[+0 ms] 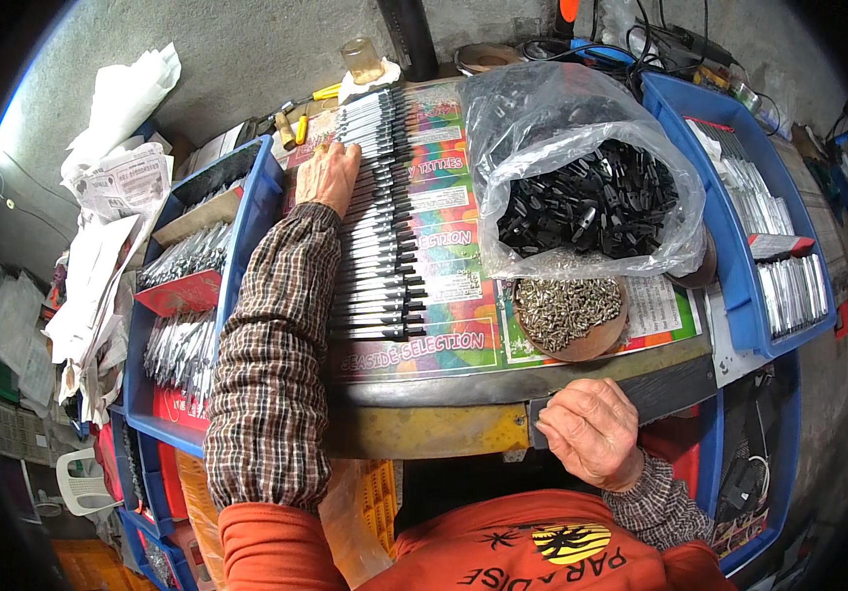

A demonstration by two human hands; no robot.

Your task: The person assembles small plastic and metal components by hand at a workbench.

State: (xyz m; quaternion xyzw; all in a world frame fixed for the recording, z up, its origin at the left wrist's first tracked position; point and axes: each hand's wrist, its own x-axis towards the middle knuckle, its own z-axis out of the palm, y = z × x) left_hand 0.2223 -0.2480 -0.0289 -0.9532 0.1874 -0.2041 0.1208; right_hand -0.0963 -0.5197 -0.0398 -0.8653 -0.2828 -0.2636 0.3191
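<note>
A long row of silver-and-black pen barrels lies side by side on a colourful printed sheet. My left hand rests at the left ends of the barrels toward the far part of the row, fingers bent down and close together. Whatever sits under those fingertips is hidden. At the table's front edge, my right hand is closed with its fingers curled; anything pinched in it is too small to make out. Nearest to it is a round dish of small metal tips. Behind the dish, an open clear plastic bag holds many black pen parts.
On the left stands a blue crate of bundled pens; another blue crate is on the right. A glass jar, yellow-handled tools and a dark post are at the back. Crumpled papers pile up far left.
</note>
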